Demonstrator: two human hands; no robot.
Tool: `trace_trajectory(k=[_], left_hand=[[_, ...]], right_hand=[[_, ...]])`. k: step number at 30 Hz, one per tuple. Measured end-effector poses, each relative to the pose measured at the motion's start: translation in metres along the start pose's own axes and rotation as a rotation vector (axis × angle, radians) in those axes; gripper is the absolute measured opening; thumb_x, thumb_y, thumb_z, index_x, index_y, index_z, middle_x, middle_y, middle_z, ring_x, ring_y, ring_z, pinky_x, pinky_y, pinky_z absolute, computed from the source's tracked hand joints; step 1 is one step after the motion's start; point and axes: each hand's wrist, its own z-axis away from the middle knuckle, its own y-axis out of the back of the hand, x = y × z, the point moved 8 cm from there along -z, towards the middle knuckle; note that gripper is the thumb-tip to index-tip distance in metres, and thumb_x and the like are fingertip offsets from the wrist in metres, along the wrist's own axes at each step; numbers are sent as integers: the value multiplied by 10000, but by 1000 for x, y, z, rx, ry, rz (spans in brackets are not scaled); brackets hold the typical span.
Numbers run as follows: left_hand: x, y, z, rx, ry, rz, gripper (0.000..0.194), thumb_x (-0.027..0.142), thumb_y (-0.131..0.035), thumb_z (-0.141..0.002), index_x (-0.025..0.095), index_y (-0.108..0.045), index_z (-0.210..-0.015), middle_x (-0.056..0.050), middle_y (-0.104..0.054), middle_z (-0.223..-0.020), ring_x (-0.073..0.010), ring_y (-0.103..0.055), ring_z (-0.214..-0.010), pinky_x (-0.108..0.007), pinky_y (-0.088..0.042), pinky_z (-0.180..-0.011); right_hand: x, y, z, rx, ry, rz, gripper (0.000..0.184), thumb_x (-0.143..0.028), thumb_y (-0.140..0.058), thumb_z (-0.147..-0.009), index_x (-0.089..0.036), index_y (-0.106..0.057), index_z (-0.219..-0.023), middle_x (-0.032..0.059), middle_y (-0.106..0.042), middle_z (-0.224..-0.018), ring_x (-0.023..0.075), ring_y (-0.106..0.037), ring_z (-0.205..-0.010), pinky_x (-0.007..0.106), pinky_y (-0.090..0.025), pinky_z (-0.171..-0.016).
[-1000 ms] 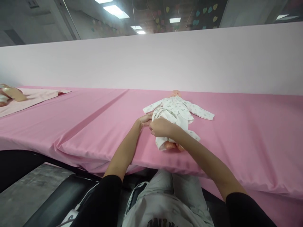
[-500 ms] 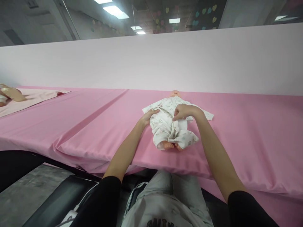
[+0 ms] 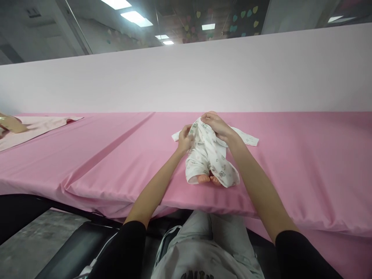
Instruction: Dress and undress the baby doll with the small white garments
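A baby doll lies on its back on the pink-covered table, its feet (image 3: 204, 178) toward me and its head mostly hidden behind my hand and the raised cloth. White printed baby clothes (image 3: 221, 162) cover its body and legs, with one sleeve (image 3: 247, 138) spread to the right. My right hand (image 3: 216, 124) pinches a flap of the clothes and holds it lifted over the doll's chest. Close by on the left, my left hand (image 3: 185, 139) is closed on the clothes at the doll's side.
The pink sheet (image 3: 116, 155) covers the long table, with a fold running across it at left. At the far left a tan doll limb (image 3: 13, 124) rests on a pale pink cloth (image 3: 43, 124). A white partition (image 3: 186, 77) stands behind the table.
My right hand has moved up and slightly left, raising a flap of the clothes from the doll's middle. My left hand has shifted up a little and now grips the clothes.
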Motion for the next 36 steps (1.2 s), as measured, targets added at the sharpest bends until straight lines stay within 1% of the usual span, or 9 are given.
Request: trace_trajectory(k=[3, 6, 10, 16, 21, 25, 30, 33, 36], left_hand=[[10, -31, 11, -234, 214, 375, 374, 318, -555, -698, 157, -598, -1032, -74, -673, -955, -231, -617, -927, -345, -469, -819], [9, -48, 24, -382, 332, 364, 377, 362, -684, -662, 143, -631, -965, -67, -688, -849, -202, -641, -793, -309, -485, -735], [-5, -47, 25, -332, 387, 403, 300, 182, -743, -604, 111, -646, -879, -50, -691, -762, -162, -640, -678, -275, -494, -693], [-32, -51, 29, -242, 598, 652, 225, 61, -555, -705, 80, -642, -911, -45, -678, -676, -134, -634, -608, -249, -504, -675], [-31, -59, 35, -368, 633, 726, 103, 197, -555, -822, 112, -607, -843, 20, -563, -514, -42, -415, -346, -161, -326, -378], [-37, -63, 41, -483, 714, 716, 311, 296, -477, -873, 136, -517, -609, 62, -321, -338, -48, -279, -288, -173, -282, -352], [-54, -54, 38, -399, 773, 657, 390, 257, -452, -869, 174, -398, -492, 73, -203, -298, -42, -159, -283, -191, -255, -366], [-53, -52, 39, -410, 775, 556, 390, 302, -510, -836, 179, -413, -479, 57, -264, -313, -53, -236, -300, -224, -310, -408], [-35, -54, 42, -491, 671, 360, 226, 350, -619, -764, 146, -604, -670, -3, -537, -483, -106, -473, -439, -252, -398, -496]], right_hand=[[-2, 4, -4, 131, 32, 74, 102, -234, -514, -840, -176, -505, -757, -32, -484, -658, 84, -445, -581, 184, -342, -538], [-6, 7, -6, 185, 116, 203, 167, -278, -538, -841, -170, -502, -719, -35, -445, -617, 82, -399, -564, 192, -305, -534], [-7, -1, -2, -48, 167, 448, 321, -425, -605, -797, -161, -504, -645, -44, -364, -584, 72, -323, -541, 207, -252, -508], [23, 11, 14, -417, -169, 794, 455, -357, -819, -544, -169, -408, -493, -78, -259, -469, 47, -217, -452, 227, -147, -449], [26, 17, -1, -184, -108, 346, 282, -306, -727, -683, -155, -513, -579, -33, -493, -556, 72, -435, -521, 193, -318, -476], [76, 11, -5, -45, -309, -54, 191, -280, -686, -740, -141, -559, -704, -4, -583, -606, 101, -522, -541, 215, -427, -519], [104, 11, 18, -75, -460, -64, 246, -334, -740, -691, -153, -584, -743, 8, -616, -631, 112, -525, -511, 220, -409, -449], [89, 19, 43, -95, -465, 60, 277, -233, -810, -591, -152, -601, -754, 22, -649, -695, 125, -563, -568, 210, -433, -466], [77, 20, 64, -104, -415, -33, 198, -172, -758, -640, -139, -630, -788, 38, -667, -758, 131, -598, -649, 204, -477, -556]])
